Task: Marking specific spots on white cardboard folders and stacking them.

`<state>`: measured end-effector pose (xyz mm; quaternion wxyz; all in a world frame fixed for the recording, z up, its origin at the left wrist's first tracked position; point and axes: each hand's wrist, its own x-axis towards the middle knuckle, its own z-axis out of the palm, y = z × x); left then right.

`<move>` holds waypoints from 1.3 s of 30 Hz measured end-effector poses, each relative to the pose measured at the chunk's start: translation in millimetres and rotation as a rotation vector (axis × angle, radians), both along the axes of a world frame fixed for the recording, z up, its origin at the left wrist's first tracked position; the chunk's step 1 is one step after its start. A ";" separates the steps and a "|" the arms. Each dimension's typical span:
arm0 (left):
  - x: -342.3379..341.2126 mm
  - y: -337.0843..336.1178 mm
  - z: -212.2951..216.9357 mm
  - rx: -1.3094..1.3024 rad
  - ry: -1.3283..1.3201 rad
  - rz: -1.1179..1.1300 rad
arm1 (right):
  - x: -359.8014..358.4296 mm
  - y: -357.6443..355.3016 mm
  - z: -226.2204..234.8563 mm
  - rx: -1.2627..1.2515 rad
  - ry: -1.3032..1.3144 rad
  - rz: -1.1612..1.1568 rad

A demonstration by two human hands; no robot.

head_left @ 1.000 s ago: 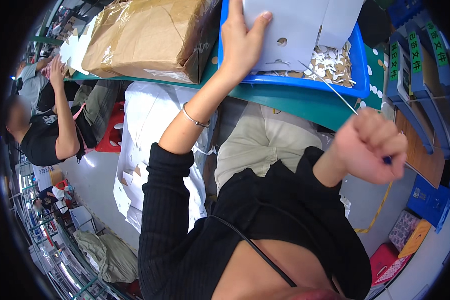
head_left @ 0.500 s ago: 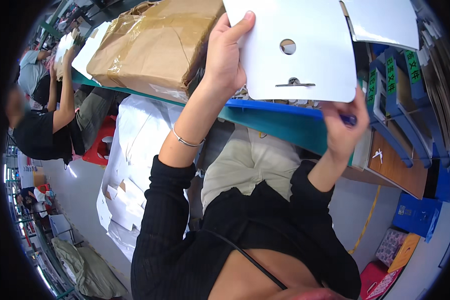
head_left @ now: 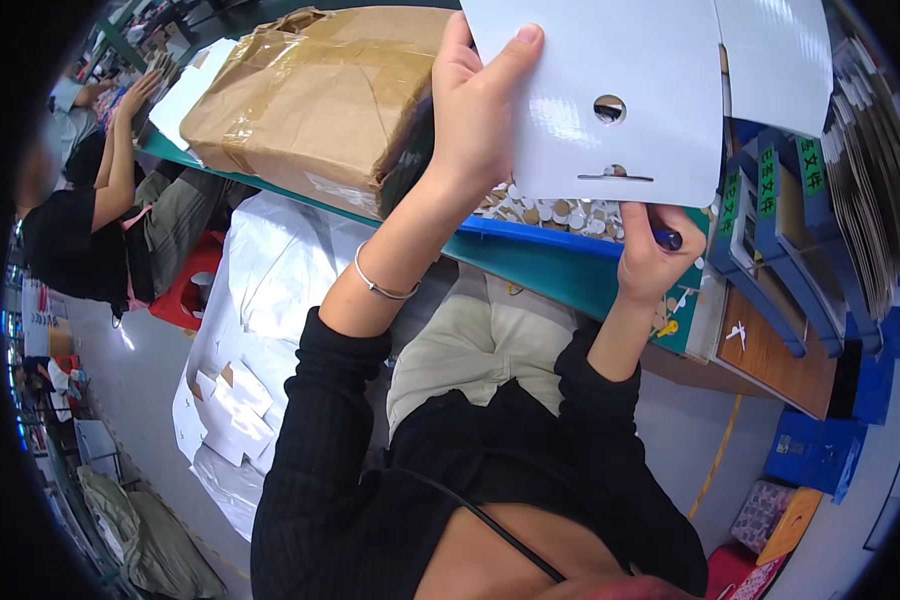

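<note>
A white cardboard sheet (head_left: 620, 55) with a round hole and a narrow slit is held up over the table. My left hand (head_left: 478, 115) grips its left edge, thumb lying on the white face. At the sheet's lower right edge is my right hand (head_left: 650, 262), fingers curled around a dark blue, pen-like tool (head_left: 668, 240). Most of that tool is hidden by the fingers and the sheet. Under the sheet, a blue tray (head_left: 542, 231) holds many small round white and brown cardboard pieces (head_left: 568, 214).
A taped brown paper parcel (head_left: 305, 95) stands left on the green-topped table. Blue file holders (head_left: 785, 240) stand at the right. Below the table's left side lies a large white plastic bag (head_left: 280, 260) with cardboard scraps. A co-worker (head_left: 75, 235) sits at the far left.
The sheet and my left hand have shifted right and slightly down. My right hand has moved left, closer under the sheet's lower edge. More of the tray's round pieces now show.
</note>
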<state>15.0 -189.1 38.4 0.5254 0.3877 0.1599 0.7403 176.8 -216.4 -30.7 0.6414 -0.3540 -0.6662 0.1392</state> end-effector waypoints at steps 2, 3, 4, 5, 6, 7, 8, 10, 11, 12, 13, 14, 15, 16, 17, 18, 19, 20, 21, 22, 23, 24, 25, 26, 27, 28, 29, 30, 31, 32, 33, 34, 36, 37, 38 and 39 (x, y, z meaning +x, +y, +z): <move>-9.6 -4.4 6.0 0.041 0.031 0.044 | -7.0 3.0 -1.7 -0.044 -0.067 0.009; -16.7 -6.4 10.5 0.064 0.054 0.074 | -16.0 2.5 3.5 -0.175 0.651 0.209; -24.0 -8.7 15.4 0.089 0.080 0.107 | -24.2 0.7 6.7 -0.329 1.366 0.415; -26.1 -11.8 20.6 0.099 0.062 0.139 | -18.8 7.4 -1.6 -0.275 0.935 0.242; -25.3 -12.5 24.9 0.108 0.047 0.170 | -2.5 17.1 -15.1 -0.192 0.508 0.074; -34.0 -9.6 27.6 0.125 0.072 0.225 | -6.3 14.7 -5.1 -0.247 0.296 -0.138; -45.1 -5.8 29.2 0.182 0.120 0.302 | -11.6 10.2 4.5 -0.261 0.265 -0.101; -76.7 -3.6 31.6 0.203 0.256 0.438 | -27.5 -4.7 40.2 -0.224 0.300 -0.087; -99.6 -3.5 36.3 0.168 0.346 0.509 | -27.6 -4.9 42.5 -0.176 0.367 -0.098; -127.1 7.2 37.7 0.164 0.412 0.627 | -22.2 -1.9 38.2 -0.169 0.375 -0.090; -155.5 13.8 39.2 0.149 0.464 0.734 | -13.9 1.4 30.2 -0.191 0.357 -0.094; -183.1 20.3 43.3 0.135 0.511 0.832 | -7.5 2.0 23.9 -0.211 0.339 -0.110; -219.1 26.1 46.2 0.107 0.573 0.967 | -7.3 -0.2 22.1 -0.202 0.343 -0.104; -260.6 33.6 46.2 0.076 0.631 1.102 | -7.2 -2.9 20.4 -0.190 0.353 -0.084; -294.5 38.6 53.6 0.131 0.733 1.297 | -6.8 -1.8 18.8 -0.184 0.367 -0.066; -315.3 41.4 39.9 0.134 0.733 1.301 | -6.8 -0.6 17.7 -0.179 0.379 -0.047; -340.8 44.1 32.0 0.077 0.758 1.321 | -7.2 0.9 17.2 -0.175 0.389 -0.028; -354.5 47.4 25.8 0.026 0.780 1.330 | -8.7 -1.0 16.0 -0.170 0.390 -0.034; -368.5 49.2 19.1 -0.028 0.803 1.341 | -10.8 -3.5 15.8 -0.182 0.377 -0.036; -382.4 49.6 11.9 -0.085 0.826 1.352 | -13.2 -5.9 16.2 -0.194 0.364 -0.036; -396.3 48.7 4.5 -0.143 0.850 1.364 | -16.1 -7.6 16.4 -0.209 0.351 -0.034; -410.0 46.5 -3.1 -0.202 0.874 1.377 | -19.2 -8.1 15.9 -0.224 0.337 -0.031; -418.7 46.7 -8.4 -0.263 0.898 1.385 | -23.1 -7.9 14.3 -0.226 0.337 -0.032; -427.0 46.2 -13.6 -0.323 0.923 1.394 | -27.2 -7.5 12.3 -0.198 0.294 -0.026; -435.2 45.4 -18.4 -0.384 0.947 1.402 | -31.1 -7.0 10.3 -0.170 0.251 -0.019; -443.0 44.3 -22.9 -0.444 0.972 1.410 | -34.5 -6.7 8.4 -0.141 0.209 -0.012; -450.5 43.1 -27.1 -0.504 0.996 1.417 | -37.2 -6.7 7.0 -0.112 0.167 -0.006; -457.6 42.0 -30.8 -0.562 1.019 1.423 | -38.5 -7.2 6.0 -0.112 0.170 -0.007; -464.4 41.2 -34.1 -0.619 1.043 1.428 | -38.5 -8.0 5.5 -0.124 0.161 -0.004; -470.4 41.2 -38.6 -0.680 1.069 1.431 | -36.2 -9.3 4.2 -0.140 0.151 0.000; -476.1 41.7 -42.6 -0.740 1.094 1.432 | -33.7 -10.3 3.2 -0.155 0.142 0.003; -481.5 42.7 -45.8 -0.798 1.120 1.433 | -31.8 -10.7 2.7 -0.170 0.134 0.004; -489.7 44.1 -46.0 -0.910 1.173 1.432 | -30.6 -10.7 3.5 -0.180 0.161 0.002; -493.1 46.1 -45.4 -0.963 1.199 1.430 | -29.7 -10.4 4.4 -0.188 0.184 0.005; -496.1 48.6 -44.6 -1.015 1.226 1.427 | -28.3 -10.5 5.2 -0.195 0.207 0.006; -498.8 51.3 -43.5 -1.067 1.252 1.424 | -26.4 -11.3 5.7 -0.202 0.230 0.007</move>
